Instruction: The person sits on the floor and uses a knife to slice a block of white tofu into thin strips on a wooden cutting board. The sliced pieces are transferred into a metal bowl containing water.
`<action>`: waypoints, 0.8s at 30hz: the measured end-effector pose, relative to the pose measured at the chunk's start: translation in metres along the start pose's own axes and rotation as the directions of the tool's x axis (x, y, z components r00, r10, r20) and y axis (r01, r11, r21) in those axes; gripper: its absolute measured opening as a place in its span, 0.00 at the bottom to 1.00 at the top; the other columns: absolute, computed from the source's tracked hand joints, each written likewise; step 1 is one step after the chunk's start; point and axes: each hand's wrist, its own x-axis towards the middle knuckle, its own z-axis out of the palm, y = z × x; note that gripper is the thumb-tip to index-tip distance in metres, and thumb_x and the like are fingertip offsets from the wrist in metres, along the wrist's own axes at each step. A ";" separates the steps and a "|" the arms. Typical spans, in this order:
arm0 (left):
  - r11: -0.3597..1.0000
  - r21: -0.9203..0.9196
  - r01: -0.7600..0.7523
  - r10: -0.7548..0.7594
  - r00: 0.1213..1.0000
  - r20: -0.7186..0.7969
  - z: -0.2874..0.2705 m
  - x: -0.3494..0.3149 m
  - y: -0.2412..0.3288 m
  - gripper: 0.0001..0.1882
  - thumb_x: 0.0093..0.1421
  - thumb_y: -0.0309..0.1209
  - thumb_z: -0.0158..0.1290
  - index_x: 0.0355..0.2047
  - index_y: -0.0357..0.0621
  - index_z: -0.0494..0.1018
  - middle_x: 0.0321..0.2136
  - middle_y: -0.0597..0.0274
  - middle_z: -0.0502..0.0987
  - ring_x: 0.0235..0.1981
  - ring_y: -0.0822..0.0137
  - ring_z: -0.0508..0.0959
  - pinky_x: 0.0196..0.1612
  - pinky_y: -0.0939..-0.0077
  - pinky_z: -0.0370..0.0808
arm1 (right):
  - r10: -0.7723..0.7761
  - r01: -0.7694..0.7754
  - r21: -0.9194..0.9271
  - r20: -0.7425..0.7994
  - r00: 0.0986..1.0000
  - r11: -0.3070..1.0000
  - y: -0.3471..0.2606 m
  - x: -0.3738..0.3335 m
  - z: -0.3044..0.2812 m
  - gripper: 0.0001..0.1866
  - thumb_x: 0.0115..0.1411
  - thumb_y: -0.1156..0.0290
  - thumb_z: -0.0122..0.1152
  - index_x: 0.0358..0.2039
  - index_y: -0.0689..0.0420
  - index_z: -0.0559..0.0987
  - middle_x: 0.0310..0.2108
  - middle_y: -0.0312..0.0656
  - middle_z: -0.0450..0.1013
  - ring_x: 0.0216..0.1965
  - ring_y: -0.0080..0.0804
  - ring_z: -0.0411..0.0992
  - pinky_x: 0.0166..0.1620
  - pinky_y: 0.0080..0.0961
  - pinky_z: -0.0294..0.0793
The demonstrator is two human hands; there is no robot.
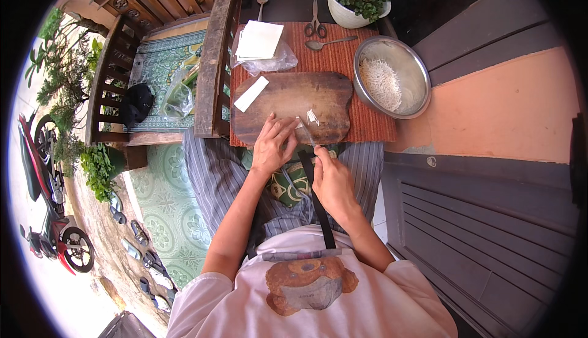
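Note:
My right hand (334,185) is wrapped round the handle of a knife (306,133), whose blade points up and left over the board. Beside the blade, my left hand (273,146) has bent fingers pressing a small white piece (298,123) onto the wooden cutting board (283,90); most of that piece is hidden under the fingers. Several thin white strips (312,117) lie just past the blade. A longer white rectangular piece (251,94) rests on the board's left side. Behind the board, a stack of flat white sheets (260,40) sits on a clear plastic bag (282,60).
At the right stands a metal bowl (420,87) holding white shreds (381,84). A spoon (331,42), scissors (315,22) and a potted plant (357,1) are behind. An orange mat (375,128) lies beneath the board. A wooden bench (215,50) borders the left.

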 end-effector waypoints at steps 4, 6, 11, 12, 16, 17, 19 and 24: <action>1.000 0.003 -0.024 0.024 0.999 -0.034 0.000 0.002 0.002 0.22 0.56 0.19 0.61 0.53 0.43 0.83 0.49 0.58 0.83 0.50 0.51 0.82 0.70 0.51 0.72 | 0.057 -0.052 -0.075 0.061 0.997 0.996 -0.013 0.003 -0.006 0.13 0.72 0.74 0.54 0.55 0.62 0.77 0.36 0.63 0.81 0.39 0.65 0.81 0.42 0.54 0.80; 1.000 -0.004 -0.026 0.026 0.999 -0.035 0.000 0.003 0.003 0.22 0.56 0.19 0.62 0.53 0.43 0.83 0.49 0.58 0.83 0.50 0.51 0.82 0.70 0.51 0.72 | 0.059 -0.053 -0.090 0.061 0.996 0.995 -0.018 0.006 -0.007 0.14 0.72 0.75 0.55 0.55 0.62 0.77 0.36 0.63 0.81 0.39 0.66 0.81 0.42 0.55 0.80; 1.000 0.003 -0.019 0.020 0.999 -0.031 0.000 0.003 0.003 0.23 0.55 0.20 0.62 0.53 0.44 0.83 0.49 0.59 0.83 0.50 0.53 0.82 0.69 0.51 0.72 | 0.091 -0.081 -0.081 0.133 0.987 0.993 -0.033 0.017 -0.018 0.13 0.69 0.78 0.55 0.52 0.64 0.77 0.34 0.66 0.80 0.39 0.68 0.80 0.41 0.57 0.80; 1.000 0.005 -0.018 0.018 0.999 -0.030 0.000 0.002 0.003 0.23 0.55 0.20 0.62 0.53 0.44 0.83 0.49 0.59 0.83 0.50 0.53 0.82 0.69 0.52 0.73 | 0.089 -0.079 -0.078 0.138 0.986 0.994 -0.035 0.017 -0.020 0.12 0.69 0.78 0.55 0.52 0.64 0.77 0.34 0.67 0.80 0.39 0.68 0.80 0.41 0.57 0.79; 1.000 0.008 -0.016 0.017 0.999 -0.037 0.000 0.003 0.005 0.23 0.55 0.20 0.62 0.53 0.44 0.83 0.49 0.59 0.83 0.50 0.53 0.82 0.69 0.52 0.73 | 0.109 -0.102 -0.051 0.172 0.979 0.994 -0.039 0.016 -0.026 0.11 0.69 0.78 0.55 0.49 0.66 0.76 0.32 0.69 0.79 0.39 0.69 0.80 0.42 0.58 0.80; 1.000 0.012 -0.015 0.015 0.999 -0.038 0.001 0.003 0.005 0.23 0.55 0.20 0.62 0.53 0.44 0.83 0.49 0.59 0.83 0.51 0.53 0.82 0.69 0.52 0.73 | 0.109 -0.101 -0.052 0.174 0.979 0.994 -0.039 0.015 -0.027 0.11 0.69 0.79 0.55 0.49 0.66 0.76 0.32 0.69 0.79 0.39 0.69 0.80 0.42 0.58 0.80; 1.000 0.016 -0.012 0.013 0.999 -0.039 0.001 0.003 0.005 0.22 0.55 0.20 0.62 0.52 0.44 0.83 0.49 0.59 0.83 0.51 0.52 0.82 0.69 0.52 0.73 | 0.107 -0.100 -0.053 0.168 0.980 0.994 -0.037 0.012 -0.028 0.10 0.69 0.79 0.54 0.49 0.67 0.76 0.32 0.69 0.79 0.38 0.69 0.80 0.41 0.58 0.80; 1.000 0.008 -0.007 0.007 0.999 -0.043 0.001 0.003 0.005 0.22 0.55 0.20 0.62 0.51 0.45 0.84 0.48 0.58 0.83 0.51 0.52 0.82 0.68 0.52 0.74 | 0.114 -0.105 -0.056 0.176 0.978 0.993 -0.034 -0.002 -0.030 0.11 0.69 0.78 0.54 0.51 0.65 0.76 0.32 0.69 0.79 0.39 0.70 0.80 0.41 0.58 0.80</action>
